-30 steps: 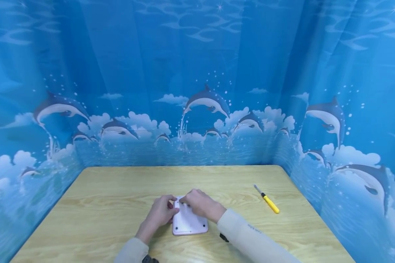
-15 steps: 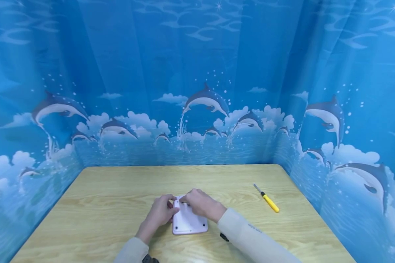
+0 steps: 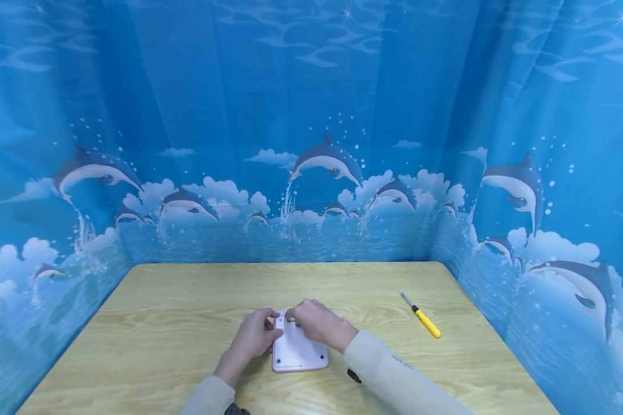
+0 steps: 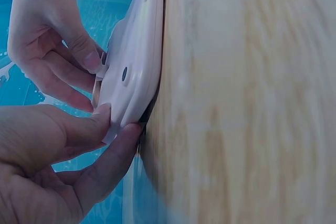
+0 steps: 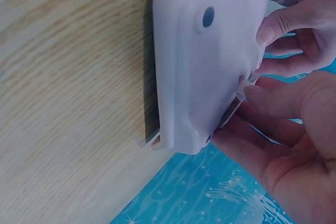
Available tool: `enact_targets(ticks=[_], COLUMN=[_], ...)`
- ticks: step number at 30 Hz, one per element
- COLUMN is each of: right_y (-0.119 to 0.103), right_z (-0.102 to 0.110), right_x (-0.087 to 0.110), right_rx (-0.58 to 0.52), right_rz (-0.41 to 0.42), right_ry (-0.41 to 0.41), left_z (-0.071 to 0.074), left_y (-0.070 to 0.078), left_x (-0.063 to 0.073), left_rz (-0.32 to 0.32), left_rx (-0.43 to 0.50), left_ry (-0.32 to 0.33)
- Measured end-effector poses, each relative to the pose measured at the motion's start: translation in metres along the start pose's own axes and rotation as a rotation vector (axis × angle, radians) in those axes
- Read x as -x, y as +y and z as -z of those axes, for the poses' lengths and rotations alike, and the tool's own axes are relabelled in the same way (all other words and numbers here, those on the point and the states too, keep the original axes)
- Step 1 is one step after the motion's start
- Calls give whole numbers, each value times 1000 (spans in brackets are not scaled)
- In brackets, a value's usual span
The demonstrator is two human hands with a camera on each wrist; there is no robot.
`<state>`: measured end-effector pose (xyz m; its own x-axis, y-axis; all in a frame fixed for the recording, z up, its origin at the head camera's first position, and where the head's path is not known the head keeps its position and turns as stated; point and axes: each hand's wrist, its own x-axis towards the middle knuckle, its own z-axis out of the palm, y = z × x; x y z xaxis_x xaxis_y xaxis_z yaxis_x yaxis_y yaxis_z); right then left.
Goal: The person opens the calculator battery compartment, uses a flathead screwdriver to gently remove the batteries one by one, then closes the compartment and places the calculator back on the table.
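Observation:
A pale pink calculator (image 3: 300,350) lies face down on the table, its back with dark round feet turned up. My left hand (image 3: 253,334) grips the far left corner of its edge between thumb and fingers, seen closely in the left wrist view. Over the far end, my right hand (image 3: 318,323) pinches a small pale battery cover (image 5: 243,86) with thumb and fingers. That cover stands tilted at a dark opening (image 5: 231,109) in the calculator's back. The right fingers hide part of the opening, and its inside cannot be made out.
A screwdriver (image 3: 421,316) with a yellow handle lies to the right on the wooden table (image 3: 187,294). Blue curtains (image 3: 249,115) printed with dolphins enclose the table at the back and sides.
My right fingertips have shifted slightly to the right, and more of the dark opening shows beside them. The left hand, calculator and screwdriver stay in place.

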<state>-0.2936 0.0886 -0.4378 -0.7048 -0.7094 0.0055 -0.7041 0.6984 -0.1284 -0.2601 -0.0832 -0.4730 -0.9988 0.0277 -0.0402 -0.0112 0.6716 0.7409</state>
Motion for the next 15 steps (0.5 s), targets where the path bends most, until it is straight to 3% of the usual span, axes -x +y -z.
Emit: enact_targets(ticks=[7,15], right_y=[-1,-4], right_z=[3,4], right_x=[2,5], right_rx=[17,35], right_rz=[-11,15], right_ry=[-4,36], left_z=[-1,0], left_y=[0,0], left_x=[0,3], left_rz=[8,-28], left_rx=[13,19], left_ry=[-2,6])
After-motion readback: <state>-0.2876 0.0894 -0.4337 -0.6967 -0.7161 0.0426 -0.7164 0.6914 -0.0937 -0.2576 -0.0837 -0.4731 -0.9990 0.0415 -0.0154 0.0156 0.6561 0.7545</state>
